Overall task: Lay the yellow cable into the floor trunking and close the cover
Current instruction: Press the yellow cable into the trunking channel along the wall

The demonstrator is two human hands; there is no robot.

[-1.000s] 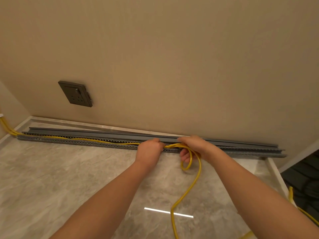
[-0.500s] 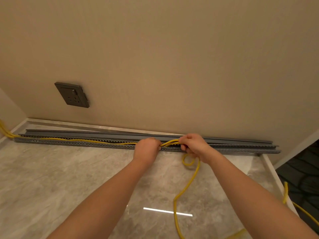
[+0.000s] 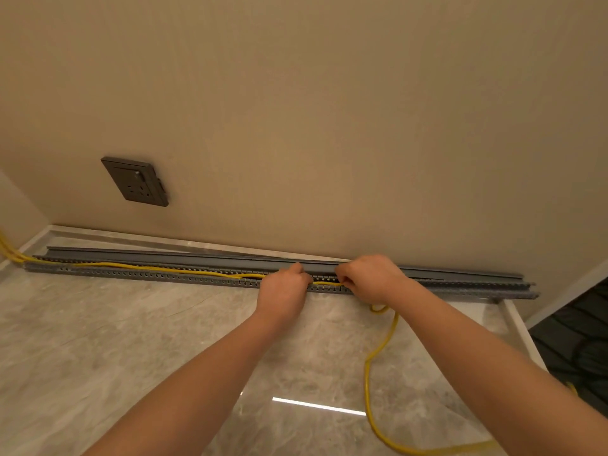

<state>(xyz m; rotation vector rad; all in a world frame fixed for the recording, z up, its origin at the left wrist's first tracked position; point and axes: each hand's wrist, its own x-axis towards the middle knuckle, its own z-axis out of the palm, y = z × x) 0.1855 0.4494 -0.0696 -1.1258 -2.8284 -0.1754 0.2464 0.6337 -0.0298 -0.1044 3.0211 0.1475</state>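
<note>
Grey slotted trunking (image 3: 148, 275) is holding the yellow cable (image 3: 366, 390) leftward of the fingers; below the right fingers it is trailing across the floor (image 3: 131, 340). The cover (image 3: 164, 255) is lying beyond the fingers. The left hand (image 3: 284, 287) and right hand (image 3: 368, 279) are pinching the cable with curled fingers. Since half a second ago the arch between them is lying flatter and the loop is shrinking. Fingertips are hiding behind knuckles
</note>
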